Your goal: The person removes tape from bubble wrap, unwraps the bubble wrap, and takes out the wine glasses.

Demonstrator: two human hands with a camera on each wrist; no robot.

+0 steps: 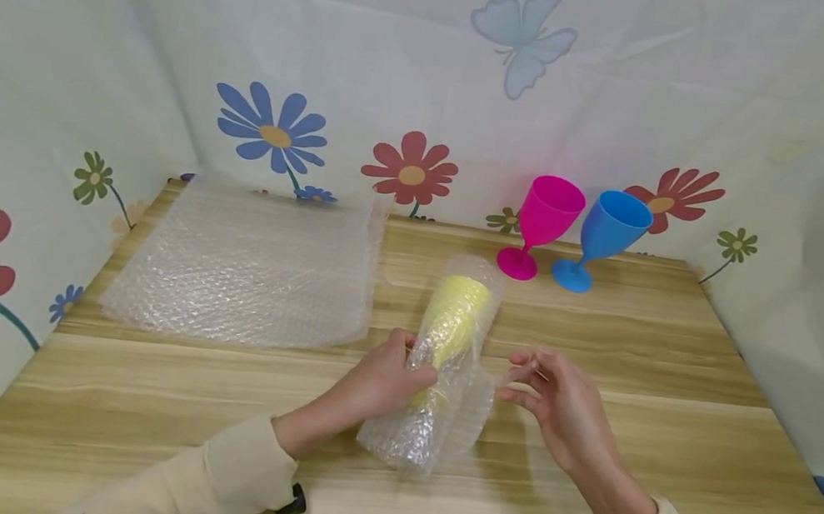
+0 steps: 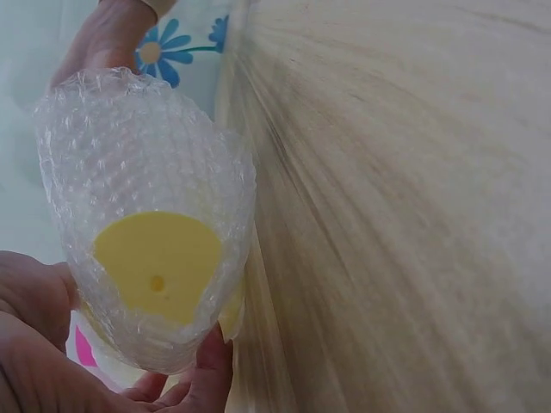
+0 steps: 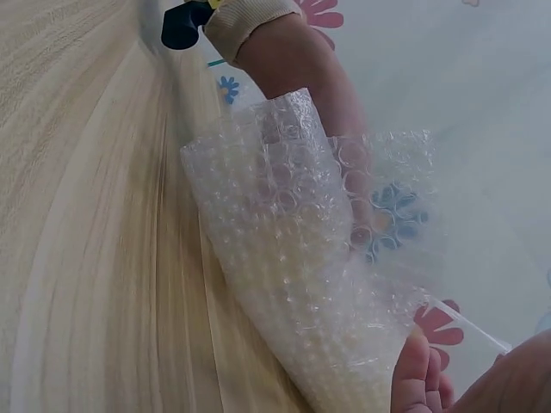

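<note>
A yellow goblet [image 1: 455,308] lies rolled up in bubble wrap [image 1: 471,414] just above the wooden table. Its round foot [image 2: 159,262] shows through the open end of the roll in the left wrist view. My left hand [image 1: 388,376] grips the roll from the left, thumb across the top and fingers beneath. Beside the roll's right edge, my right hand [image 1: 565,407] pinches a narrow clear strip [image 3: 469,324] between thumb and fingers. That strip runs from the wrap's loose edge, which stands out as a flap [image 3: 392,194] in the right wrist view.
A flat stack of bubble wrap sheets [image 1: 253,265] covers the back left of the table [image 1: 178,400]. At the back right stand a pink goblet [image 1: 548,213] and a blue goblet [image 1: 611,228], both upright. A flower-printed cloth [image 1: 372,60] encloses the table's back and sides.
</note>
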